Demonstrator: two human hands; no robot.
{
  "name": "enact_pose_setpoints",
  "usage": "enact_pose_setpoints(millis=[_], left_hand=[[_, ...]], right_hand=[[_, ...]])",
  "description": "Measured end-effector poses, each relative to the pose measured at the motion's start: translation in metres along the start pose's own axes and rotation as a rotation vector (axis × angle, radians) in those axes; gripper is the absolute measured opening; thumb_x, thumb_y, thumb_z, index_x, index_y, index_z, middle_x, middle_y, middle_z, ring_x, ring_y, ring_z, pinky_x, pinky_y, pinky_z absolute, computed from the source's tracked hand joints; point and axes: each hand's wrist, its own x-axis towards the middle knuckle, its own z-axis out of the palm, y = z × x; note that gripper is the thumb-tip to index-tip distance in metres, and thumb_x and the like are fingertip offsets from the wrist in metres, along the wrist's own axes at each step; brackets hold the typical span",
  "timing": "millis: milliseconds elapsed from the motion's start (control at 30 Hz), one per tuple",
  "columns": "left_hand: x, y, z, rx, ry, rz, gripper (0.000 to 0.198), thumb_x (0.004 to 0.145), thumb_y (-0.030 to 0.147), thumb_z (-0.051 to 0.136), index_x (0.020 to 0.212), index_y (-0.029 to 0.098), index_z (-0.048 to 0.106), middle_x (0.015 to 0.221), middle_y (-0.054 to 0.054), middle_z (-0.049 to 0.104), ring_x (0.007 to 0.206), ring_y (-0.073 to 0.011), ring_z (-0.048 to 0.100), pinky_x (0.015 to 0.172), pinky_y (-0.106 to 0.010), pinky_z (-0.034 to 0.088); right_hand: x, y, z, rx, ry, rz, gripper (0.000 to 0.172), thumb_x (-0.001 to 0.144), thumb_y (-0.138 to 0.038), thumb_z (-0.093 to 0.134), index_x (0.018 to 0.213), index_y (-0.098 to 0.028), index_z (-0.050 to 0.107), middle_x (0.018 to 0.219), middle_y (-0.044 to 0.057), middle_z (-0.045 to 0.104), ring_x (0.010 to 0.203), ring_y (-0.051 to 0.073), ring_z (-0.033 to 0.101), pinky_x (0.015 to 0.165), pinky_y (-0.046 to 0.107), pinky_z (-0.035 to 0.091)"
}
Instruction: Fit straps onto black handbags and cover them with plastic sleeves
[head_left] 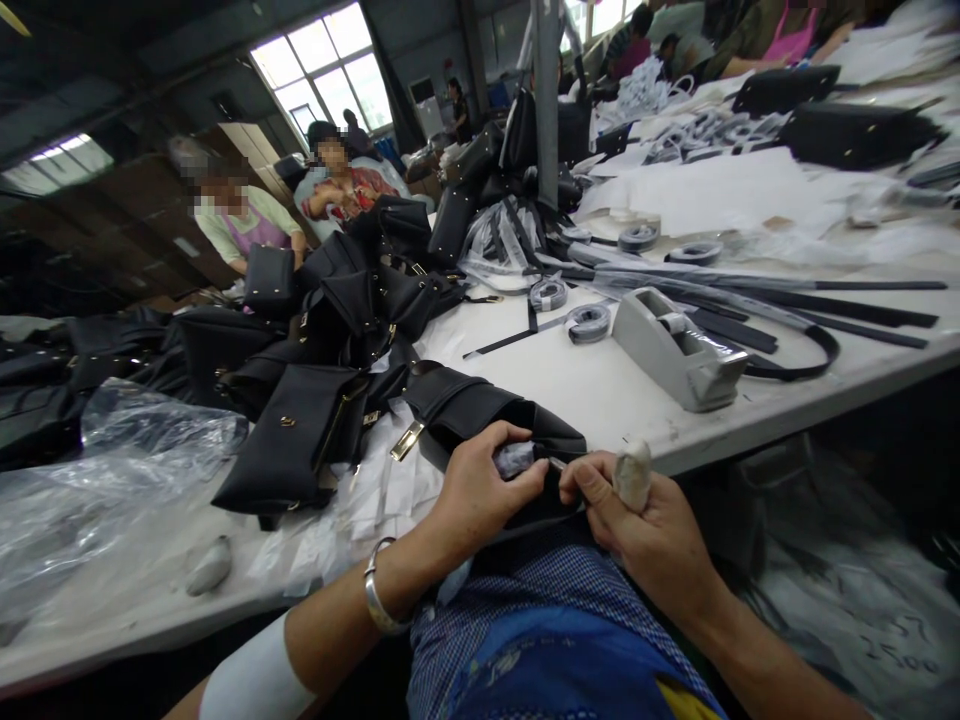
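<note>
A black handbag (472,400) with a gold-coloured clasp lies at the table edge, against my lap. My left hand (487,480) curls over its near rim, fingers closed, beside a greyish plastic-wrapped bundle (516,459) in the bag opening. Close by on the right, my right hand (622,505) is closed around a thin metal-tipped tool (556,464), its tip pointing at the bag rim between my hands. A whitish wrapped piece (634,476) stands up from the right fist; whether it is the tool's handle or a covered finger I cannot tell. The bag's inside is mostly hidden.
A grey tape dispenser (679,350) stands right of the bag. Rolled straps (588,323) and long black strips lie behind it. Black bags (289,435) pile up at left, near clear plastic (150,430) and a grey lump (210,567). Co-workers (251,225) sit across the table.
</note>
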Motion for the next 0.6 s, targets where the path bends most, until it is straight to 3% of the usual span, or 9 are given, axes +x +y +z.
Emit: enact_pose_setpoints(millis=[133, 233, 367, 433, 500, 567, 600], left_hand=[[-0.005, 0.000, 0.002, -0.024, 0.018, 0.032, 0.024, 0.080, 0.031, 0.071, 0.101, 0.018, 0.071, 0.092, -0.003, 0.075, 0.085, -0.0204, 0.069, 0.077, -0.029, 0.052], [-0.008, 0.001, 0.004, -0.026, 0.043, 0.039, 0.022, 0.079, 0.027, 0.071, 0.100, 0.019, 0.072, 0.095, -0.004, 0.076, 0.089, -0.0218, 0.070, 0.082, -0.031, 0.053], [-0.010, 0.000, 0.006, -0.034, 0.052, 0.045, 0.021, 0.079, 0.025, 0.072, 0.099, 0.019, 0.072, 0.093, -0.004, 0.076, 0.087, -0.0221, 0.070, 0.081, -0.032, 0.053], [-0.011, -0.001, 0.007, -0.035, 0.049, 0.061, 0.021, 0.078, 0.024, 0.072, 0.098, 0.018, 0.072, 0.092, -0.004, 0.076, 0.086, -0.0217, 0.070, 0.081, -0.031, 0.053], [-0.010, -0.001, 0.006, -0.031, 0.042, 0.077, 0.019, 0.078, 0.022, 0.071, 0.097, 0.019, 0.071, 0.092, -0.004, 0.075, 0.087, -0.0216, 0.070, 0.080, -0.031, 0.053], [-0.009, -0.001, 0.006, -0.023, 0.028, 0.090, 0.019, 0.078, 0.020, 0.071, 0.096, 0.019, 0.071, 0.092, -0.004, 0.075, 0.087, -0.0216, 0.070, 0.080, -0.031, 0.052], [-0.007, -0.001, 0.005, -0.020, 0.022, 0.095, 0.018, 0.077, 0.019, 0.070, 0.096, 0.019, 0.070, 0.092, -0.004, 0.075, 0.087, -0.0216, 0.070, 0.079, -0.031, 0.052]], right_hand=[[-0.003, 0.003, 0.002, -0.043, 0.024, -0.022, 0.038, 0.089, -0.053, 0.061, 0.075, -0.017, 0.067, 0.043, -0.006, 0.039, 0.037, 0.008, 0.031, 0.037, 0.024, 0.024], [-0.005, 0.006, 0.004, -0.154, 0.051, -0.103, 0.036, 0.092, -0.048, 0.060, 0.074, -0.018, 0.068, 0.051, -0.001, 0.052, 0.045, 0.012, 0.045, 0.042, 0.025, 0.034], [-0.005, 0.010, 0.009, -0.225, 0.088, -0.197, 0.029, 0.090, -0.042, 0.063, 0.073, -0.019, 0.069, 0.070, 0.006, 0.067, 0.066, 0.018, 0.062, 0.062, 0.029, 0.050], [-0.004, 0.011, 0.011, -0.118, 0.108, -0.112, 0.030, 0.088, -0.045, 0.065, 0.073, -0.019, 0.067, 0.064, 0.003, 0.063, 0.054, 0.015, 0.056, 0.051, 0.026, 0.046], [-0.002, 0.012, 0.013, 0.071, 0.122, 0.041, 0.036, 0.086, -0.053, 0.064, 0.075, -0.019, 0.064, 0.058, 0.000, 0.057, 0.037, 0.008, 0.038, 0.036, 0.023, 0.032], [-0.001, 0.014, 0.015, 0.176, 0.140, 0.126, 0.039, 0.086, -0.056, 0.064, 0.077, -0.018, 0.063, 0.052, -0.004, 0.051, 0.033, 0.005, 0.027, 0.031, 0.021, 0.022], [-0.001, 0.015, 0.016, 0.166, 0.153, 0.120, 0.038, 0.086, -0.055, 0.064, 0.077, -0.018, 0.064, 0.051, -0.004, 0.049, 0.033, 0.006, 0.028, 0.032, 0.021, 0.023]])
